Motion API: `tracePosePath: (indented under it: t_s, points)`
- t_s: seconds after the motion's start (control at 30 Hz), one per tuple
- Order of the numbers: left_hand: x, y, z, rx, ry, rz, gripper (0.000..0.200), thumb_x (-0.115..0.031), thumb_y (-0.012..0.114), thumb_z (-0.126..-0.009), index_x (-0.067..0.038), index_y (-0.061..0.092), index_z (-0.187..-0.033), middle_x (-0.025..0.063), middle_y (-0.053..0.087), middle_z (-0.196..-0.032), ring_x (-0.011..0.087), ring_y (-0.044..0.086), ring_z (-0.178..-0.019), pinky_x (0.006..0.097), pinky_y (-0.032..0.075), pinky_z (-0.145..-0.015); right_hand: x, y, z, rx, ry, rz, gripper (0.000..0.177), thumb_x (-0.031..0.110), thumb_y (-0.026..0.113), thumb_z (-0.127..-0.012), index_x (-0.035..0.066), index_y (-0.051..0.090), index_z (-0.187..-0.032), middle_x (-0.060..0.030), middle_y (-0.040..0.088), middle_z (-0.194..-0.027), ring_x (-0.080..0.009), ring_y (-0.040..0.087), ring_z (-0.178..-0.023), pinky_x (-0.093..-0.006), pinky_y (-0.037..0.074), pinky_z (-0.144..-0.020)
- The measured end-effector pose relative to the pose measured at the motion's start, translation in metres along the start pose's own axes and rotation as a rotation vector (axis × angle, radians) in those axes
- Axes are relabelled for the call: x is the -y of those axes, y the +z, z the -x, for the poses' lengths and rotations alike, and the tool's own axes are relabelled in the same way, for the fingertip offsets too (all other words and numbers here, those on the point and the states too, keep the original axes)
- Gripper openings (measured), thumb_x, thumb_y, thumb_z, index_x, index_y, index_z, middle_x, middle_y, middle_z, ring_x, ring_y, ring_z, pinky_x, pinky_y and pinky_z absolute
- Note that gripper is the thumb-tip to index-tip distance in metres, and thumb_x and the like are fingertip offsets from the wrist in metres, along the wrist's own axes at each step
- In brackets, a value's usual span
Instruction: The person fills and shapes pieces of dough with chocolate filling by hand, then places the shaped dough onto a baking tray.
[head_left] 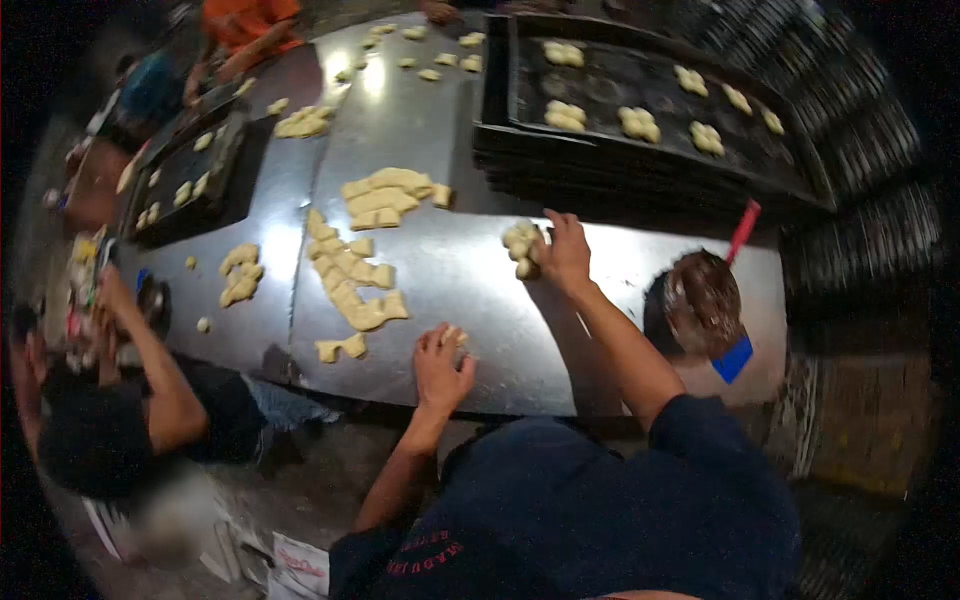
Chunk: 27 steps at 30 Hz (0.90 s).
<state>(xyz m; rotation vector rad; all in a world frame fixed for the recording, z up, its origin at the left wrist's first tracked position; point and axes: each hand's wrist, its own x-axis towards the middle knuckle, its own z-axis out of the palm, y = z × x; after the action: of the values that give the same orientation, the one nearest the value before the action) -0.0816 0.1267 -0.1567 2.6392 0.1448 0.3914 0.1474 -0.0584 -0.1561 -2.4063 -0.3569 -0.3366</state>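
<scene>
My left hand is cupped palm down over a small piece of dough near the table's front edge, its fingers curled around it. Farther right, my right hand has its thumb and fingers at the side of a cluster of dough balls, gripping the ball nearest to it. Left of my hands lies a long row of cut dough strips, with two small pieces below it. Another group of cut dough sits farther back.
A stack of black baking trays, the top one bearing dough clusters, stands at the back right. At the right is a bowl of brown spread with a red-handled tool and a blue scraper. Co-workers stand left and far left.
</scene>
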Motion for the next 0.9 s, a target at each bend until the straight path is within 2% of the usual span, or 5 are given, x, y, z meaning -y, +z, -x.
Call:
tracePosePath:
  t_s: [0.23,0.33,0.67,0.83,0.9]
  points:
    - [0.018,0.021,0.004,-0.015,0.193,-0.166,0.023,-0.004,0.06,-0.078,-0.001,0.065,-0.1,0.0175,0.059,-0.113,0.0372,0.053,-0.108,0.0489,0.043,-0.095,-0.004,0.039,-0.023,0.648,0.52,-0.746,0.022,0.014,0.064,-0.081,0.005,0.071,-0.099,-0.02,0.06,-0.111,-0.0313,0.058,-0.107,-0.0408,0.05,-0.084]
    - [-0.011,0.019,0.002,0.084,-0.227,0.198,0.023,0.001,0.063,-0.077,-0.002,0.065,-0.099,0.0143,0.062,-0.103,0.0331,0.059,-0.094,0.0412,0.048,-0.087,-0.006,-0.001,0.003,-0.109,-0.053,-0.135,0.036,0.023,0.068,-0.08,0.008,0.067,-0.112,-0.0158,0.063,-0.106,-0.0335,0.057,-0.109,-0.0437,0.048,-0.089]
    - [-0.255,-0.046,-0.076,0.312,-0.367,1.6,0.017,-0.013,0.066,-0.09,0.004,0.066,-0.094,0.006,0.065,-0.093,0.0105,0.058,-0.087,0.0249,0.044,-0.082,0.054,-0.232,0.068,-0.4,0.123,-0.723,0.024,0.012,0.068,-0.084,0.0,0.061,-0.065,-0.0051,0.06,-0.062,-0.0082,0.054,-0.058,-0.0276,0.043,-0.055]
    - [-0.298,0.004,-0.091,-0.004,-0.168,1.064,0.054,-0.049,0.043,-0.1,-0.013,0.048,-0.06,-0.0057,0.038,-0.059,0.0054,0.037,-0.054,0.0264,0.031,-0.043,0.033,-0.229,0.098,-0.695,-0.312,-0.442,0.036,0.018,0.061,-0.092,-0.003,0.059,-0.063,-0.0073,0.054,-0.056,-0.0127,0.05,-0.048,-0.0301,0.038,-0.045]
    - [-0.283,0.01,-0.09,0.487,-0.601,1.374,0.061,-0.062,0.044,-0.095,-0.009,0.053,-0.065,-0.0021,0.048,-0.061,0.0095,0.046,-0.055,0.028,0.037,-0.048,0.03,-0.231,0.134,-0.332,0.068,-0.604,0.03,0.018,0.061,-0.091,-0.005,0.064,-0.071,-0.0078,0.06,-0.061,-0.011,0.055,-0.052,-0.0269,0.044,-0.049]
